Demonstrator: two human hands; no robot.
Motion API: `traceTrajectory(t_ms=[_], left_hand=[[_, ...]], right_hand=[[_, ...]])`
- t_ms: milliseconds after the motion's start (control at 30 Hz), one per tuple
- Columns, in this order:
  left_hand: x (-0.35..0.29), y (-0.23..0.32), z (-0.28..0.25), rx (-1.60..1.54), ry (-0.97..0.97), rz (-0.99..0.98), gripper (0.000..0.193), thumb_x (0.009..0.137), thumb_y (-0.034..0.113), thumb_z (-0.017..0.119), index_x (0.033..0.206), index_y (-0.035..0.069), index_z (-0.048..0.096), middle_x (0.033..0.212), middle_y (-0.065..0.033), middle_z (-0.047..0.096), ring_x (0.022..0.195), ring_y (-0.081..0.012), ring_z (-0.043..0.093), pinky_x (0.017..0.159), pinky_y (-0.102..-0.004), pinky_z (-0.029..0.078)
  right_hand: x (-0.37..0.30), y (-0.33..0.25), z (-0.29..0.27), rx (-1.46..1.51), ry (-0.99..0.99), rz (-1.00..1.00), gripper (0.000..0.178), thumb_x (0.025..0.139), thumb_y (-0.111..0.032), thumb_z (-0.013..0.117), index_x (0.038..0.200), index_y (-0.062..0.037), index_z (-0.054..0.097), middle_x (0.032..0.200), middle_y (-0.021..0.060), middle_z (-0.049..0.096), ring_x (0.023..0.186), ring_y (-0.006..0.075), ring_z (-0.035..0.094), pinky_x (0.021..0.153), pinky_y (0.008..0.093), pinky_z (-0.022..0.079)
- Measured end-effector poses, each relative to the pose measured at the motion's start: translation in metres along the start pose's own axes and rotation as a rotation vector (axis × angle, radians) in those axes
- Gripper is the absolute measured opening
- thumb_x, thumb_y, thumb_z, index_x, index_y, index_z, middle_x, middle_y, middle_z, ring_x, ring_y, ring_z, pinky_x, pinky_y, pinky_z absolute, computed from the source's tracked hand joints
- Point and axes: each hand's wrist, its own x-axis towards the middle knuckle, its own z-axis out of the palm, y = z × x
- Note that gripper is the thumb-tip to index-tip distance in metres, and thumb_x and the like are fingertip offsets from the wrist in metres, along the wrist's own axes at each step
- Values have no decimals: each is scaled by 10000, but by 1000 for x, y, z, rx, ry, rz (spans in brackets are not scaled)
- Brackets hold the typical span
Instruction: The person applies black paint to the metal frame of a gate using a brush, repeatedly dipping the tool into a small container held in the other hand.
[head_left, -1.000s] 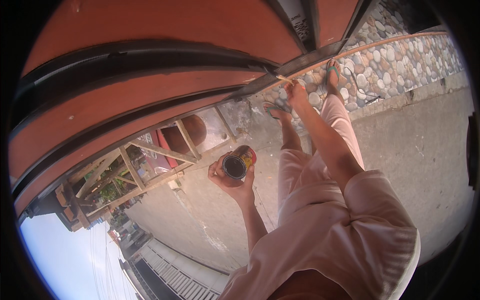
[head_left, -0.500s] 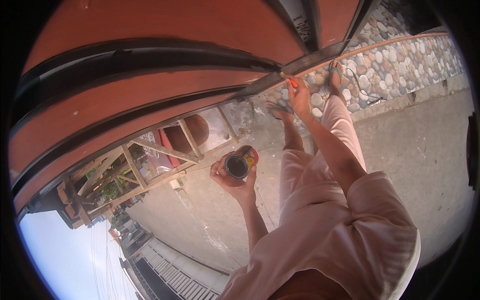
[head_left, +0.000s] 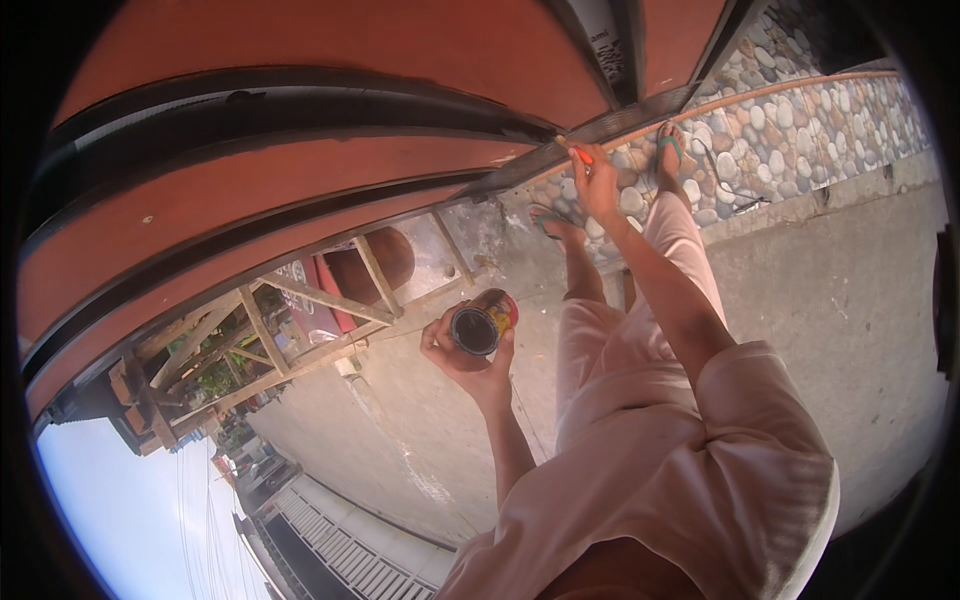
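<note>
My left hand [head_left: 482, 380] is closed around a small open paint can [head_left: 500, 308] with dark paint inside and a red and yellow label. The can tilts so that its open mouth shows. Farther forward and to the right, my right hand [head_left: 599, 188] pinches a small paintbrush [head_left: 585, 157] by its orange handle. The brush tip is up against the dark lower frame [head_left: 540, 160] of an orange-red panelled gate [head_left: 400, 160]; whether it presses on the frame is too small to tell.
My sandalled feet [head_left: 669, 145] stand by a pebble-set strip [head_left: 780, 145] beside the concrete pavement [head_left: 820, 280]. A wooden lattice frame [head_left: 330, 290] stands at the left, with a brown rounded pot [head_left: 385, 265] behind it. A thin dark cord [head_left: 735, 190] lies over the pebbles.
My right hand and the brush have shifted slightly up and to the left along the gate frame. My left hand holds the can almost where it was.
</note>
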Motion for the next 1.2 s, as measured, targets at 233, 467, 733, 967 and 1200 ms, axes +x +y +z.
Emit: traceTrajectory(t_ms=[233,467,733,967,1200], left_hand=[[2,1,-2,7,-2,27,864,661,77,848,1295,65,261,1252,-141,496,1206,-253,483,1067,-399,363],[1,-2,-1,-12,-13,29,873,668,112,865,1295,60,260,1247,-146,502,1194,-250,491,1063,-399,367],[2,1,0,-28,10,19,877,674,158,874,1290,62,256,1241,-147,509,1191,-251,493,1065,-397,360],[3,1,0,-19,-15,46,871,678,159,872,1283,60,254,1243,-147,511,1189,-250,495,1065,-398,350],[3,1,2,-30,-1,23,883,663,161,879,1282,64,258,1238,-145,514,1185,-246,497,1063,-394,353]], right_hand=[[-7,21,0,-89,-21,112,186,948,-162,609,1033,-13,682,926,153,669,693,225,646,609,312,493],[-2,7,-1,-61,25,30,223,947,-186,617,1029,15,672,885,180,688,727,235,681,638,318,514],[-1,2,-1,-115,-11,59,172,945,-145,611,1023,-6,674,948,160,670,751,230,662,609,317,505],[8,-30,-13,83,-105,-15,149,934,-122,623,1030,-27,685,933,127,667,736,230,650,611,296,499],[11,-26,-33,24,-91,-118,163,934,-123,627,1049,-27,689,923,122,657,710,220,639,615,293,493]])
